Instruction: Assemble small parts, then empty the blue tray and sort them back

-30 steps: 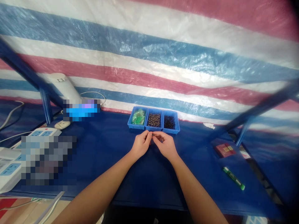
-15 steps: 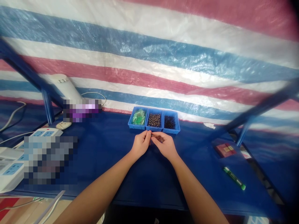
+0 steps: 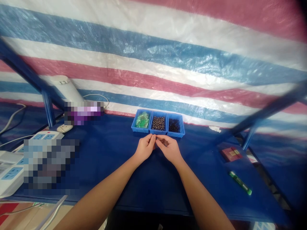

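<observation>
My left hand (image 3: 144, 148) and my right hand (image 3: 169, 148) meet fingertip to fingertip over the blue table (image 3: 115, 159), just in front of three small blue bins. Both pinch a tiny dark part (image 3: 156, 138) between them; it is too small to name. The left bin (image 3: 141, 120) holds green pieces, the middle bin (image 3: 158, 123) brownish small parts, the right bin (image 3: 174, 125) dark small parts.
White power strips (image 3: 11, 171) and cables lie at the left edge, with a white device (image 3: 67, 89) behind them. A red box (image 3: 231, 154) and a green pen (image 3: 240, 182) lie at the right. Blue frame bars (image 3: 263, 111) slant over both sides. A striped tarp hangs behind.
Both hands stay pinched together at the same spot; only slight finger shifts show.
</observation>
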{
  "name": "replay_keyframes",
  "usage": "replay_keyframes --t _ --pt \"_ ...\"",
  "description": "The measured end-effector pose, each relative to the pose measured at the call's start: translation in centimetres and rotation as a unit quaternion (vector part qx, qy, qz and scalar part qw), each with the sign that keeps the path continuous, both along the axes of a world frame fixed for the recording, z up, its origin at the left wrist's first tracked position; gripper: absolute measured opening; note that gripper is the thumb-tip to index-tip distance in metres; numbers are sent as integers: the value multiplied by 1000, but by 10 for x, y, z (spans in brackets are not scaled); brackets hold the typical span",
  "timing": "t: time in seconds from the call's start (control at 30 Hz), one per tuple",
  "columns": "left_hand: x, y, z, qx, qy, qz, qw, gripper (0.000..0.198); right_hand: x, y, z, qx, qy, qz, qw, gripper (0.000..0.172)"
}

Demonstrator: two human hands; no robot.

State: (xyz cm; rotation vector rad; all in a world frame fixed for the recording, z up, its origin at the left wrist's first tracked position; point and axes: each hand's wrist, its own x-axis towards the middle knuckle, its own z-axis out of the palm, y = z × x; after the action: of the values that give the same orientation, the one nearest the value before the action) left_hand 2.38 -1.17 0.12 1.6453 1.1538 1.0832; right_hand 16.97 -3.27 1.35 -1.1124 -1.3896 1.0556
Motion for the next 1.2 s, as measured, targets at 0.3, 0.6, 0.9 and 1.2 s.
replay_keyframes --t 0.3,0.6,0.9,1.2 --pt "-1 1 2 -6 -15 -13 1000 39 1 1 -1 3 -16 -24 1000 27" --pt "1 2 -4 -21 -33 12 999 46 1 0 -1 -3 -13 -4 1000 27" --pt "1 0 1 -7 -27 -5 1000 39 1 1 0 2 -6 -21 1000 25" --pt "0 2 -2 -20 -29 3 999 43 0 1 -2 -3 -17 -30 999 26"
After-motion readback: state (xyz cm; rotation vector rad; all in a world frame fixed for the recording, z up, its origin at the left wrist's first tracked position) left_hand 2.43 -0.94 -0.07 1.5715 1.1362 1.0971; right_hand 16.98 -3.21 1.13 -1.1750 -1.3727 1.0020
